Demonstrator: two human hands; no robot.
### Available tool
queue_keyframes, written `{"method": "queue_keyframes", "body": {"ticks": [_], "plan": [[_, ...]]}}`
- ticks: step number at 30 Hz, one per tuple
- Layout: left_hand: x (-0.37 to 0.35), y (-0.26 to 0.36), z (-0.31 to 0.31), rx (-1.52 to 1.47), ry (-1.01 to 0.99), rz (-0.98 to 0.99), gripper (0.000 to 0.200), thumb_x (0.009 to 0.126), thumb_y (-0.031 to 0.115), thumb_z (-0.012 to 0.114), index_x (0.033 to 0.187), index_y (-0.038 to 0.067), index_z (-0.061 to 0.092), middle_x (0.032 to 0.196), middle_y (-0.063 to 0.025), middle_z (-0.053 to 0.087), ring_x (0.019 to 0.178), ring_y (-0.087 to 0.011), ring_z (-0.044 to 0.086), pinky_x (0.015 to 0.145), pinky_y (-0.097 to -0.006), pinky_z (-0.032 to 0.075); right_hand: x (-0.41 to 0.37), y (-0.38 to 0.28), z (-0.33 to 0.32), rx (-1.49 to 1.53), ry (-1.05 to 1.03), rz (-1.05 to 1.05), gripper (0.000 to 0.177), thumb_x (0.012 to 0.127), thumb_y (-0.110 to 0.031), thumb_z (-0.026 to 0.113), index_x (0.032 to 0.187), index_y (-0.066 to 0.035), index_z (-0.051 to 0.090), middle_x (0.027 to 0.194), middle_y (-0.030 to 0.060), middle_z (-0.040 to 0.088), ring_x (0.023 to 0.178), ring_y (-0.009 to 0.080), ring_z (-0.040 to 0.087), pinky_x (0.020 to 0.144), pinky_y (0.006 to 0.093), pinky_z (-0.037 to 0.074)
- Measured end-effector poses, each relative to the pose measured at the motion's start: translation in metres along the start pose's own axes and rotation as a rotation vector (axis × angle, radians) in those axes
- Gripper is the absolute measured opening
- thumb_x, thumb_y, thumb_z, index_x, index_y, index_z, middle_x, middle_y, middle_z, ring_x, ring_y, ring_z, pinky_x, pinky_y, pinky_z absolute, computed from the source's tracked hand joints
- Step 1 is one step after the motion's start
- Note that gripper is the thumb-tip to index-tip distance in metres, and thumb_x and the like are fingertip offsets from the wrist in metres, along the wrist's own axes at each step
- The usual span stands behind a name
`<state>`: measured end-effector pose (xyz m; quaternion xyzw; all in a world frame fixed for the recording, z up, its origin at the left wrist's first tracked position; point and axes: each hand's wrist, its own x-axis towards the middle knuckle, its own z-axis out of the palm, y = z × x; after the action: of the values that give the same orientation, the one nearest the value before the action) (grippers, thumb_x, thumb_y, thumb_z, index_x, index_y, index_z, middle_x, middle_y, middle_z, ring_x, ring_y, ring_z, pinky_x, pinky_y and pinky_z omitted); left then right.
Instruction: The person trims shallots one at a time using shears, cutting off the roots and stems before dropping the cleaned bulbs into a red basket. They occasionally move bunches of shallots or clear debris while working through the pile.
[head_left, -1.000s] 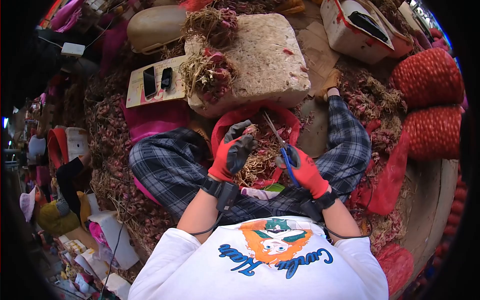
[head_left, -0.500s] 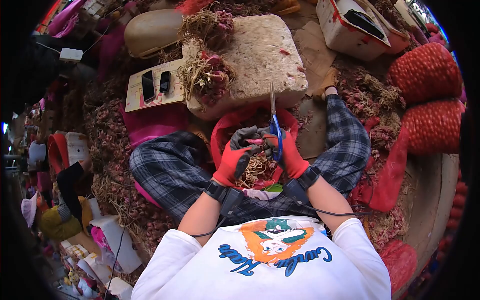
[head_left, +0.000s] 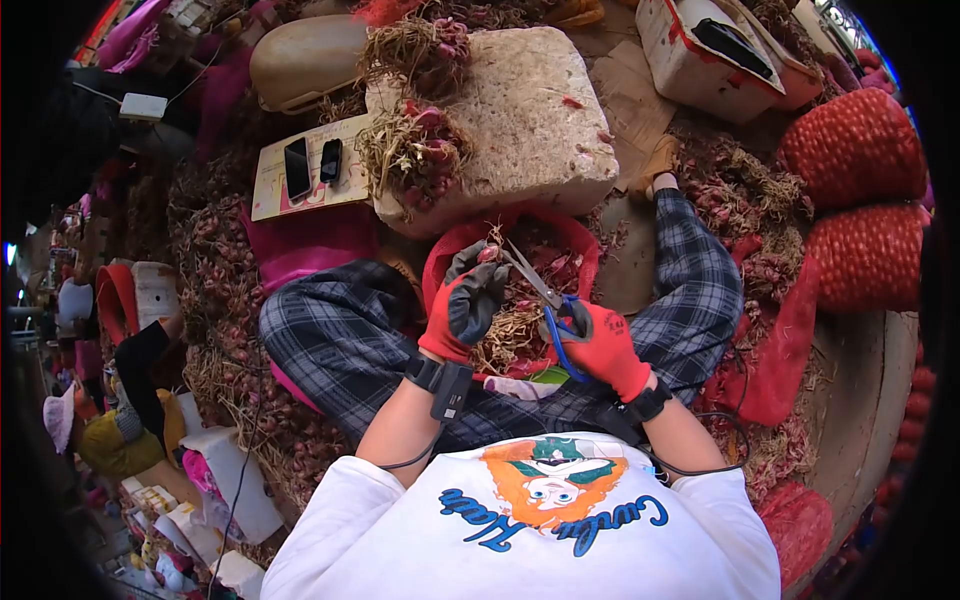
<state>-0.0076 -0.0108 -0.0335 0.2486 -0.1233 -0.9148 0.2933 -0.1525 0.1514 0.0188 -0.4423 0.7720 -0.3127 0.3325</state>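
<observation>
My left hand (head_left: 463, 308), in a red and grey glove, pinches a small shallot (head_left: 489, 253) with dry roots sticking up from it. In my right hand (head_left: 604, 348), gloved the same way, is a pair of scissors (head_left: 540, 288) with blue handles. Its blades are slightly parted and point at the shallot, tips right beside it. Below both hands, between my legs, lies an open red mesh bag (head_left: 436, 270) with shallots and dry trimmings (head_left: 508, 340) in it.
A worn foam block (head_left: 530, 120) stands in front, with bundles of shallots (head_left: 420, 150) at its left edge. Two phones (head_left: 298, 168) lie on a board. Loose shallots (head_left: 215, 270) cover the floor leftward. Full red mesh sacks (head_left: 865, 255) and a foam box (head_left: 690, 75) stand right.
My hands have moved apart. The left has raised the shallot; the right has turned the scissors from pointing up and away to pointing at it, blades now parted.
</observation>
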Motion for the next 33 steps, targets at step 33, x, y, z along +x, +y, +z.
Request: {"method": "queue_keyframes", "body": {"ticks": [33], "plan": [[0.000,0.006,0.001,0.199,0.060,-0.088,0.028,0.089,0.007,0.057,0.117,0.008,0.052,0.100,-0.0031,0.059,0.084,-0.0118,0.058,0.066,-0.0226,0.051,0.000,0.021,0.003,0.117,-0.064,0.055,0.023,0.079,-0.023,0.068,0.092,-0.005,0.066,0.082,0.0131,0.066,0.069,0.0228,0.064,0.063,0.0327,0.048]]}}
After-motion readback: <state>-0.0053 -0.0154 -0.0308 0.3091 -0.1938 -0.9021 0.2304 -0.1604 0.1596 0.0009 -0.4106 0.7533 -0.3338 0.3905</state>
